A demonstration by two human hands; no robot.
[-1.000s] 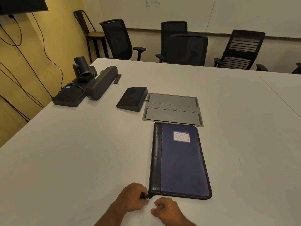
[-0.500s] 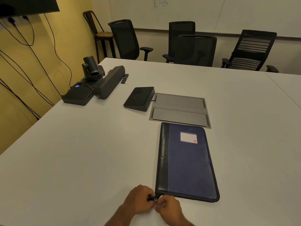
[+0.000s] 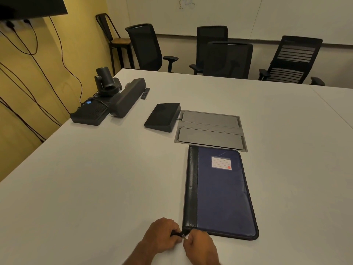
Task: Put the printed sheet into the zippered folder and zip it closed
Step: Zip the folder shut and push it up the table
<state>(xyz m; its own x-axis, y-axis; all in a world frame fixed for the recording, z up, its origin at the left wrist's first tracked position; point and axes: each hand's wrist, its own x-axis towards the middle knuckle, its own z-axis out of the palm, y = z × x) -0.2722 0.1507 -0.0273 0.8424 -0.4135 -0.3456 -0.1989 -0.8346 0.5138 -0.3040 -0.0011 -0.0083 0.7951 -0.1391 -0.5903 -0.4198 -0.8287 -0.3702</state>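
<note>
R hand (image 3: 200,245) has joined L hand (image 3: 162,236) at zipper pull (image 3: 183,235); both pinch it at folder (image 3: 219,192) corner, zipping prob. starts.

no readable text anywhere, folder (image 3: 219,190) has a lined label (image 3: 221,163), blank, whiteboard scribble (image 3: 186,2) too faint to read

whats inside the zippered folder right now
Nothing inside shows: the zippered folder lies closed and flat on the table, its blue cover hiding any contents. No printed sheet is visible anywhere, so it may be inside.
</note>
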